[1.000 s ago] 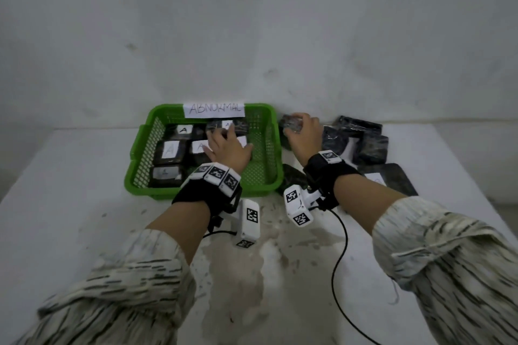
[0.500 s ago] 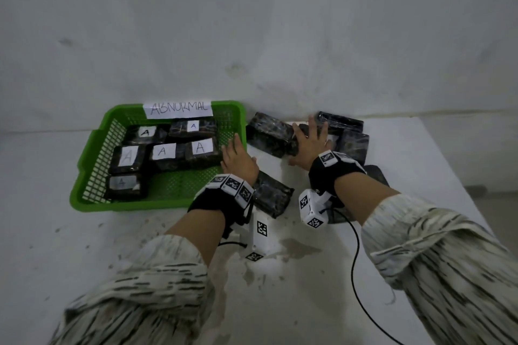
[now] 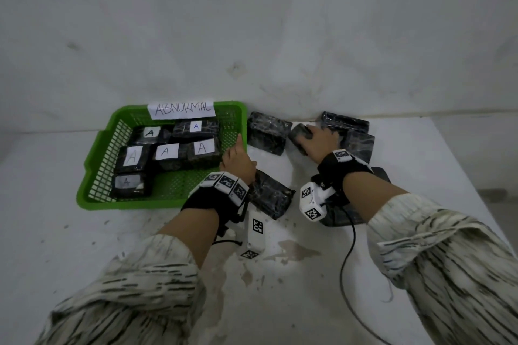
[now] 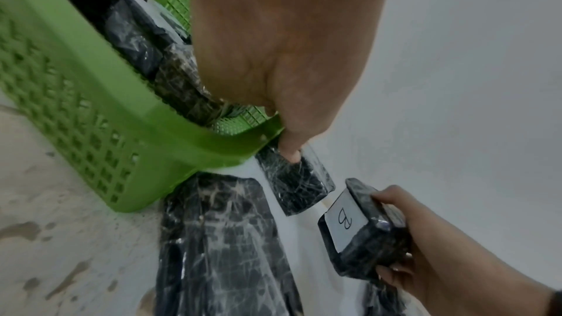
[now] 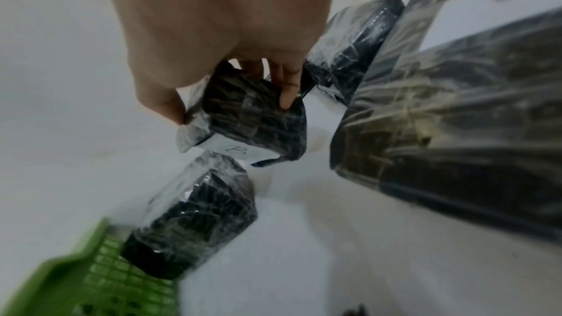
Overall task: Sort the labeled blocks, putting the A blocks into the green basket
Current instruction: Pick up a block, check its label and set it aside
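The green basket [image 3: 92,193] labelled ABNORMAL stands at the left and holds several black wrapped blocks with white A labels [image 3: 165,152]. My left hand [image 3: 236,154] lies against the basket's right rim [image 4: 121,105] with a finger stretched along it, holding no block. To the right, my right hand [image 3: 316,140] grips a black wrapped block [image 3: 300,133] tilted up off the table. The left wrist view shows a white B label on that block [image 4: 343,225]. In the right wrist view thumb and fingers pinch the block [image 5: 252,117] from both sides.
Unlabelled-side black blocks lie around: one [image 3: 267,136] just right of the basket, one [image 3: 269,194] by my left wrist, two [image 3: 344,123] against the back wall. A flat dark pack [image 3: 344,213] lies under my right wrist. A black cable [image 3: 346,260] trails toward me.
My left hand has come out of the basket to its right rim. My right hand has closed on a block among the pile and tipped it up.
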A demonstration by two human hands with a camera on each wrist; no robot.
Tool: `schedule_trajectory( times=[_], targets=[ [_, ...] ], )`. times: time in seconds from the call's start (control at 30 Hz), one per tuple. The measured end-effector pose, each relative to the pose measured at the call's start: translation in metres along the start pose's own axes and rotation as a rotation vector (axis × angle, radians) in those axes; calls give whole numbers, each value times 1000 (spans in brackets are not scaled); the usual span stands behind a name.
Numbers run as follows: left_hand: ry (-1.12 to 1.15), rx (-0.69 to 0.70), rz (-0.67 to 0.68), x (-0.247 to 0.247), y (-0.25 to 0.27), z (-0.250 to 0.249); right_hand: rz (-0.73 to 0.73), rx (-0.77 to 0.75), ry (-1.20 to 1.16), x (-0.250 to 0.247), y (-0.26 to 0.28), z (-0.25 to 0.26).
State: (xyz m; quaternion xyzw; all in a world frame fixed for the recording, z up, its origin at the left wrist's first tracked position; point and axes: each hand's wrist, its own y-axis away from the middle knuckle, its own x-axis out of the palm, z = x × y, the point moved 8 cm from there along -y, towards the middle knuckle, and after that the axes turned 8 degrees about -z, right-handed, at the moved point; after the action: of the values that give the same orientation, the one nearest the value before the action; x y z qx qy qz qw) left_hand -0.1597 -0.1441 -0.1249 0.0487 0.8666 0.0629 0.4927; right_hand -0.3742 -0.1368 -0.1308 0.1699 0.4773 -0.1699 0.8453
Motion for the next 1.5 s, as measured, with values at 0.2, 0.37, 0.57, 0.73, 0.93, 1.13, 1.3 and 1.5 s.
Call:
schedule_trajectory(
  times=[0.2, 0.37, 0.57, 0.73, 0.93, 1.13, 1.3, 1.5],
  targets=[
    [38, 87, 8, -25, 6, -11, -52, 188, -818, -25, 25, 6],
    [305, 190, 109, -43, 17, -30, 267, 244, -1035, -11, 60, 37],
    [612, 295, 255, -62, 46, -24, 470, 182, -927, 8, 109, 74],
    [571, 324, 220, -75, 48, 10, 534, 99, -917, 23, 138, 97],
    [763, 214, 189, -88, 48, 35, 328, 126, -1136, 31, 150, 108],
    [727, 279, 132, -92, 50, 45, 348, 166, -1166, 44, 164, 114],
    [717, 314, 144, -95, 57, 41, 145, 143, -1160, 41, 162, 114],
    [756, 297, 70, -105, 51, 49, 253, 125, -1233, 45, 172, 127]
  ],
)
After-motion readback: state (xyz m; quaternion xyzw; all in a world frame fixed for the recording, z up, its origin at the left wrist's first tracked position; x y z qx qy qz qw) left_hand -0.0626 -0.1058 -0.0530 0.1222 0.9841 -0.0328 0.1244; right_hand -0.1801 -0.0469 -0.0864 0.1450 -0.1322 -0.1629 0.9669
